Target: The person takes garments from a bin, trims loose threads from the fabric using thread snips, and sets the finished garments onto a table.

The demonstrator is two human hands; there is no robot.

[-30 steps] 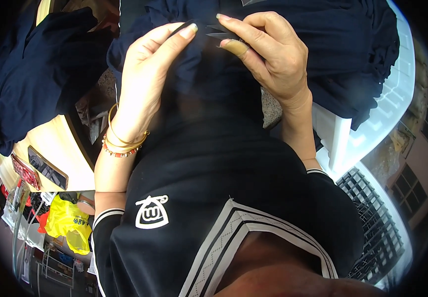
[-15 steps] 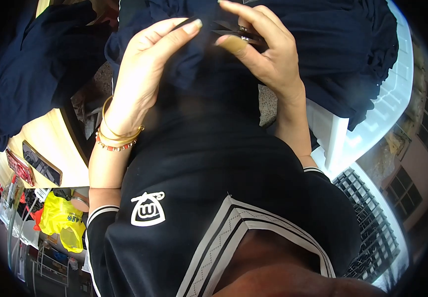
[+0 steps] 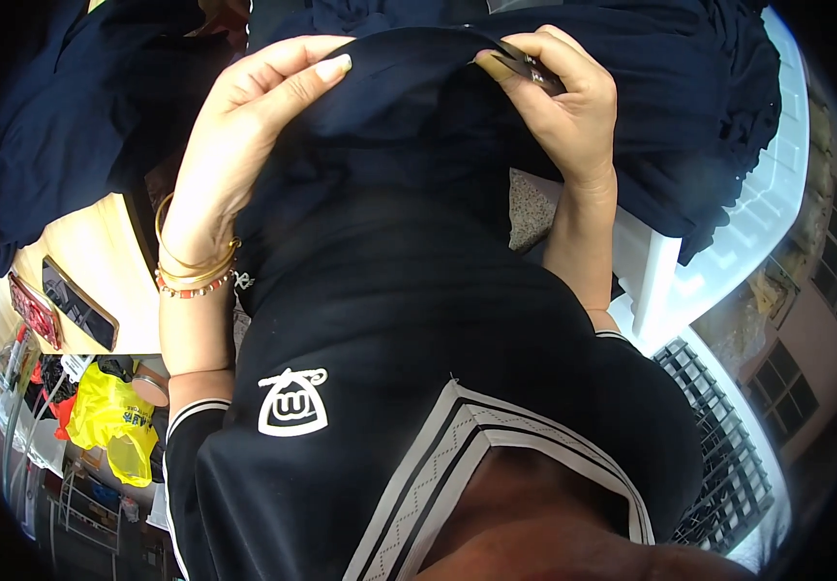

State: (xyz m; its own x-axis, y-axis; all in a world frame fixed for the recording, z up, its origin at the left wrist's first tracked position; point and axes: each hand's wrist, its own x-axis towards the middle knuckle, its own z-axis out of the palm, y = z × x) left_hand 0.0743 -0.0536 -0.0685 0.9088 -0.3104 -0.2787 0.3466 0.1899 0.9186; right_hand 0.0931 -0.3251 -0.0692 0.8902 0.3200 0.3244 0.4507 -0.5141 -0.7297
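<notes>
Between our 2 hands, we hold a navy cloth (image 3: 389,82) with its edge bowed in an arc.
Our left hand (image 3: 254,105) pinches that edge, thumb pressed against the fingers; our right hand (image 3: 573,111) curls snugly around small dark snips (image 3: 534,73), its thumb at the cloth's other end, though we cannot tell whether it grips the fabric too. To our right, more navy fabric (image 3: 670,107) hangs over a white plastic crate (image 3: 781,160); to our left, we see a dark phone (image 3: 79,302) on a pale wooden table (image 3: 108,237).

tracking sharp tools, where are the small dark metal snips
The snips are near the head view's top, right of centre, in the right hand by navy fabric.
</notes>
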